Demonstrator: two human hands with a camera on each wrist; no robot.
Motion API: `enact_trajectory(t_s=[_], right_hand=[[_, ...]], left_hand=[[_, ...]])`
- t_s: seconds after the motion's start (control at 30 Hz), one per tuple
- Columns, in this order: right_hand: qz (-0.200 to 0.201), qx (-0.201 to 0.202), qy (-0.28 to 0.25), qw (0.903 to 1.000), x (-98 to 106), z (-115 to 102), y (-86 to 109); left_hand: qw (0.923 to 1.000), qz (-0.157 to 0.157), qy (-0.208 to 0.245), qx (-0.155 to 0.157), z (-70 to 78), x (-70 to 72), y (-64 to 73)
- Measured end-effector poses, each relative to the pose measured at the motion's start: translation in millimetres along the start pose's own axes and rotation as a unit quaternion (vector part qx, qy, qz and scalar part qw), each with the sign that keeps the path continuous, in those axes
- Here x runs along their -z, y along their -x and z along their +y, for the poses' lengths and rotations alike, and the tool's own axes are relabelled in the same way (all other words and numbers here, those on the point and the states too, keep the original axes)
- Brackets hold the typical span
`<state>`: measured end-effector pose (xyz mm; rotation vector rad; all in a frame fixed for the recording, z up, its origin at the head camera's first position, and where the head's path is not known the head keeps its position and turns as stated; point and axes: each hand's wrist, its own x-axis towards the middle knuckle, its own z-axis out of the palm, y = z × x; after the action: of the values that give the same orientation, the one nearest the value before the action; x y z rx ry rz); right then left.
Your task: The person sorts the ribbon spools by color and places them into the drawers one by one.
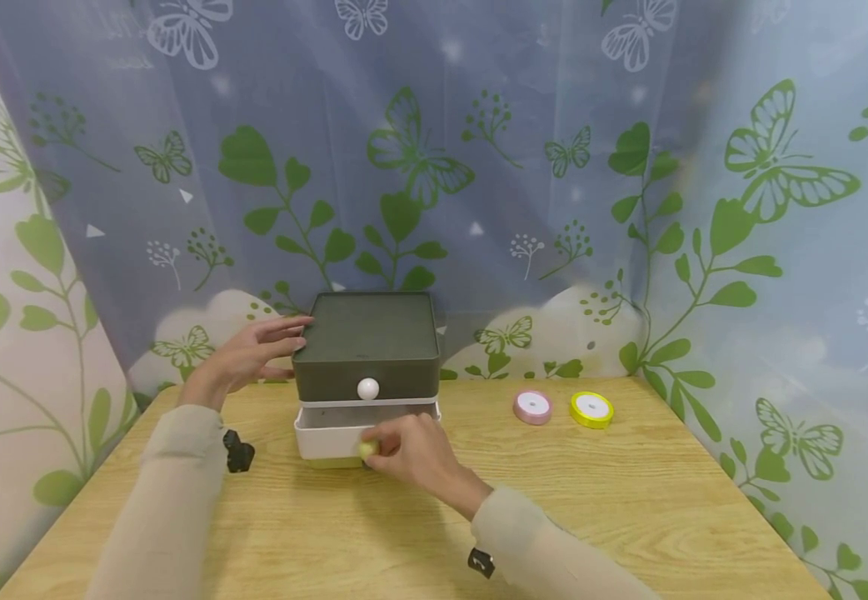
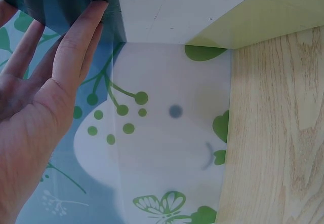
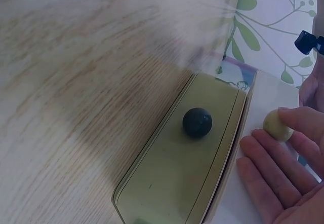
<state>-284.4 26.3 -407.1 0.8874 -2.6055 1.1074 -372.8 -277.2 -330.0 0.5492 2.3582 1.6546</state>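
A small drawer box stands on the table, its dark green top tier (image 1: 374,333) bearing a white knob (image 1: 368,389). Below it, the white drawer (image 1: 321,442) is pulled partway out. My right hand (image 1: 415,454) pinches that drawer's yellowish round knob (image 3: 277,126) between thumb and fingers. Underneath, the yellow-green bottom drawer (image 3: 167,173) carries a dark round knob (image 3: 197,122). With fingers fairly straight, my left hand (image 1: 250,354) rests against the left side of the dark tier; its fingertips touch that wall in the left wrist view.
Right of the box, a pink-edged roll (image 1: 532,407) and a yellow-edged roll (image 1: 591,409) lie flat on the wooden table (image 1: 554,508). A curtain (image 1: 509,167) with butterflies and leaves hangs close behind the box and along both sides.
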Motion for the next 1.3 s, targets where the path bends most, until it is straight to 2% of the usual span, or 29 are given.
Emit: enact_trajectory(t_s=[0.6,1.3], right_hand=[[-0.014,0.035,-0.011,0.9992,0,-7,18.1],[-0.020,0.051,0.013,0.9984,3,-16,35.8]], left_hand=[[0.9999,0.007,-0.006,0.006,0.8,0.6,1.2],[0.9999,0.005,0.004,0.010,0.5,0.0,1.1]])
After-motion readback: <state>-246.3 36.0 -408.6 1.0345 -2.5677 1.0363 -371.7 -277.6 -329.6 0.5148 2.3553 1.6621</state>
